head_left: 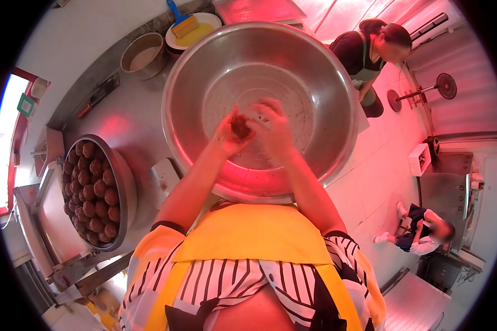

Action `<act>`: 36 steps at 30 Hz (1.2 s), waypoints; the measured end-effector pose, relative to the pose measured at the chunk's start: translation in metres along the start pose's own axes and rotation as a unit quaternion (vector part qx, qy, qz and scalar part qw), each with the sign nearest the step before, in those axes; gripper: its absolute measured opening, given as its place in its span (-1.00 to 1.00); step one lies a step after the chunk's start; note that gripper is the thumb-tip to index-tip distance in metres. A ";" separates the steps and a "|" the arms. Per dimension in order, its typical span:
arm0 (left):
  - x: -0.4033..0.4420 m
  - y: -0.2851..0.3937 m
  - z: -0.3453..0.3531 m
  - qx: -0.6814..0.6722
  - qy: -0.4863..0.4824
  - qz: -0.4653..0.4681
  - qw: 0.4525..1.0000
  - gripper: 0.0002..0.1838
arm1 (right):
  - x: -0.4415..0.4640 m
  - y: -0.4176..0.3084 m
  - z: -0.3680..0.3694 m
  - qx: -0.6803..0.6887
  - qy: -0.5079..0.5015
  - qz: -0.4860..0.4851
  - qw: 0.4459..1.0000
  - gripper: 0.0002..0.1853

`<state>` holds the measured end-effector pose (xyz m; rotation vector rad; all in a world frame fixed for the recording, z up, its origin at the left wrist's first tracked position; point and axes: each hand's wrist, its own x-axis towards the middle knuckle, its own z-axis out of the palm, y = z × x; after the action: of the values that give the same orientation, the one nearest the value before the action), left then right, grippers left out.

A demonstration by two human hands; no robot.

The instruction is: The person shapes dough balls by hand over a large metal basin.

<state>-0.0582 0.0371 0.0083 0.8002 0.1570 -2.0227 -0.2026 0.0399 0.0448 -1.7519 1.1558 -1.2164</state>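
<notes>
Over the big steel basin point(176, 110), my left hand point(229, 138) is cupped around a dark reddish-brown lump of paste point(241, 128). Dark smears show on its fingers. Close beside it on the right is my right hand point(273, 129), fingers apart and slightly bent, with the thumb side at the edge of the lump; nothing is visible in its grasp. Some brown residue marks the basin's inner surface. To the left, a round metal tub point(128, 193) is heaped with several brown balls point(91, 190).
Behind the basin are a smaller metal pot point(143, 58) and a white bowl point(212, 21) of yellow liquid with a blue-handled brush point(181, 22). A knife point(100, 94) lies on the counter; a white scraper-like piece point(164, 179) is nearer. One person point(364, 55) stands at right, another point(422, 229) sits farther off.
</notes>
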 end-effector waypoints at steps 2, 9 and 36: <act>0.004 0.004 -0.006 -0.008 0.051 -0.021 0.998 -0.56 | 0.007 0.008 -0.016 0.018 0.059 0.058 0.996 -0.76; 0.011 0.005 -0.018 0.011 -0.090 -0.025 0.996 -0.48 | 0.010 0.038 -0.026 0.139 0.064 0.224 0.962 -0.80; -0.007 -0.008 0.001 0.349 0.051 0.074 0.933 -0.39 | 0.000 0.044 -0.013 0.250 -0.017 0.214 0.944 -0.60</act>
<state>-0.0622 0.0463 0.0122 1.3098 -0.5835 -1.8916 -0.2269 0.0236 0.0094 -1.0713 1.0221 -1.0833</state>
